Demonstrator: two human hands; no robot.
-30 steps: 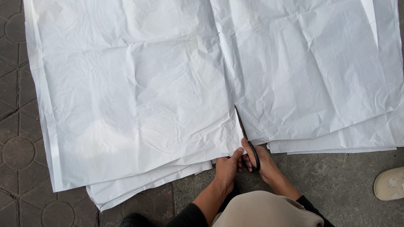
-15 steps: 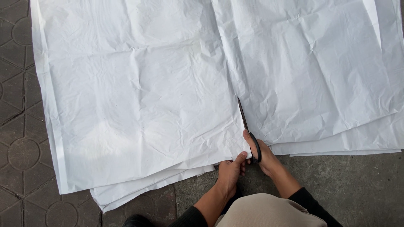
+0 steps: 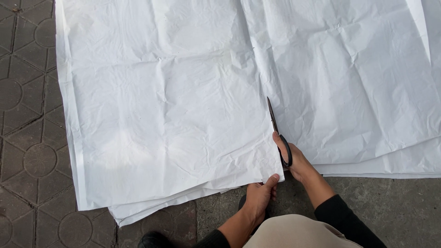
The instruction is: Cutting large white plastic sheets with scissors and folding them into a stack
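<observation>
Right hand [image 3: 294, 158]: closed through the black loop handles of a pair of scissors [image 3: 278, 133], thumb on top, fingers curled beneath. The blades are slim, dark and drawn nearly together, pointing away from the person along a cut line in the paper. A black sleeve [image 3: 340, 216] covers the forearm to the wrist.

Left hand [image 3: 259, 195]: pinching the near corner of the cut edge, thumb pressed on top of the sheet, fingers tucked under it. The grip lies just beside the scissor handles, on the left of the cut.

White paper [image 3: 165, 115]: thin, matte, heavily creased, with fold lines and crumple marks across the whole surface. It lies flat on the ground in a stack of several large rectangular sheets; the lower layers show as offset edges along the near side. The cut runs from the near edge up to the blade tips, parting a left portion from a right portion [image 3: 358, 82].

Ground: to the left, dark brown paving blocks [image 3: 27, 138] moulded with circle patterns; near and right, plain grey concrete [image 3: 395, 206], rough and speckled.

Beige trousers [image 3: 298, 232] show at the bottom edge, with a dark shoe [image 3: 154, 239] beside them.
</observation>
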